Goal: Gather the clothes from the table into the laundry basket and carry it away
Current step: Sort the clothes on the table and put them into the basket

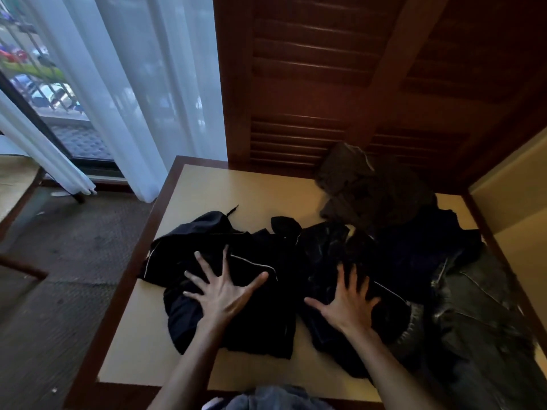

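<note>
Both hands are spread wide with straight fingers over dark clothes on the table [195,184]. The left hand [222,294] is over a black jacket [236,279] with white piping; the right hand [349,303] is over a black garment [331,250] beside it. Farther right lie jeans [473,315], with a brown garment [364,184] by the louvered doors [310,84]. A white curtain [133,84] hangs at left.

Matt black clothes [254,261]; smooth wood-edged table [236,184]
</note>
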Available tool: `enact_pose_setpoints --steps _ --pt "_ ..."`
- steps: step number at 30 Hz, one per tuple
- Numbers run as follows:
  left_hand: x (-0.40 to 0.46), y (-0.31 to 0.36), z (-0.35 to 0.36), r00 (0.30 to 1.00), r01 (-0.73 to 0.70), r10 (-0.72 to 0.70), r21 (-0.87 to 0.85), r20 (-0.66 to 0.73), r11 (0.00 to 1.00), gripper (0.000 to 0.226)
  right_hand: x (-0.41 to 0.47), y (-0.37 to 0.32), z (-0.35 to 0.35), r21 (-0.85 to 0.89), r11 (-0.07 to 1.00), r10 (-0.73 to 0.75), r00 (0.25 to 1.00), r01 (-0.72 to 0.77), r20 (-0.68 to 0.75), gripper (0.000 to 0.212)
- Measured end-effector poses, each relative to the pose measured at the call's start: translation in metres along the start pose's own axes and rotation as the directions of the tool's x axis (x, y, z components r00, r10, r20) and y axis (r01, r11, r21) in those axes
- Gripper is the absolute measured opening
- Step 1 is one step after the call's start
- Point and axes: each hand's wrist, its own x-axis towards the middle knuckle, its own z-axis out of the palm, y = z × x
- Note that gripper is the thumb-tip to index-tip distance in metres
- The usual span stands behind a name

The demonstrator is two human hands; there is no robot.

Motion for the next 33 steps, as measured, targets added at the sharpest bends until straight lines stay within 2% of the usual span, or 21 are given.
enact_pose_setpoints --steps 4,9,14,18,21,22,24,27,29,31,32,33 --pt "0.007 0.019 0.036 0.997 -0.067 0.056 0.294 0.046 0.954 0.133 0.009 -0.004 0.012 -0.13 0.991 -0.011 0.999 0.006 -0.038 0.115" --pt "0.023 0.027 0.044 0.997 -0.072 0.068 0.413 0.024 0.908 0.119 0.027 -0.006 0.019 -0.171 0.985 -0.016 0.994 -0.003 -0.108 0.101" --pt "0.036 0.019 0.033 0.993 -0.085 0.108 0.39 -0.037 0.917 0.096 0.038 -0.006 0.023 -0.135 0.991 -0.038 0.99 0.019 -0.136 0.091" --pt "0.026 0.023 0.014 0.995 -0.101 0.092 0.306 0.044 0.947 0.111 0.039 -0.006 0.026 -0.127 0.992 -0.043 0.981 0.02 -0.187 0.089" --pt "0.008 0.036 -0.014 0.993 -0.043 0.036 0.059 0.111 0.997 0.119 0.039 -0.007 0.028 -0.121 0.993 -0.035 0.971 0.007 -0.237 0.092" --pt "0.003 0.043 -0.025 0.993 -0.05 0.045 0.037 0.109 0.998 0.117 0.038 -0.007 0.028 -0.117 0.993 -0.029 0.97 0.001 -0.24 0.092" --pt "-0.003 0.062 -0.041 0.985 -0.165 0.157 0.13 0.065 0.978 0.108 0.036 -0.008 0.027 -0.114 0.993 -0.021 0.971 -0.007 -0.24 0.092" --pt "0.02 0.108 -0.051 0.912 -0.409 0.4 0.255 0.09 0.876 0.098 0.034 -0.008 0.026 -0.116 0.993 -0.017 0.973 -0.01 -0.229 0.092" --pt "0.051 0.137 -0.039 0.824 -0.567 0.512 0.395 0.245 0.723 0.109 0.034 -0.01 0.027 -0.101 0.995 -0.001 0.975 -0.022 -0.223 0.094" --pt "0.078 0.152 -0.015 0.726 -0.685 0.511 0.552 0.46 0.476 0.122 0.034 -0.011 0.024 -0.099 0.995 0.013 0.981 -0.033 -0.192 0.097" --pt "0.086 0.152 -0.003 0.714 -0.698 0.448 0.594 0.537 0.401 0.124 0.034 -0.011 0.022 -0.111 0.993 0.02 0.984 -0.04 -0.176 0.098" --pt "0.093 0.148 0.007 0.725 -0.689 0.384 0.622 0.572 0.373 0.121 0.034 -0.01 0.019 -0.119 0.992 0.032 0.985 -0.053 -0.167 0.098"
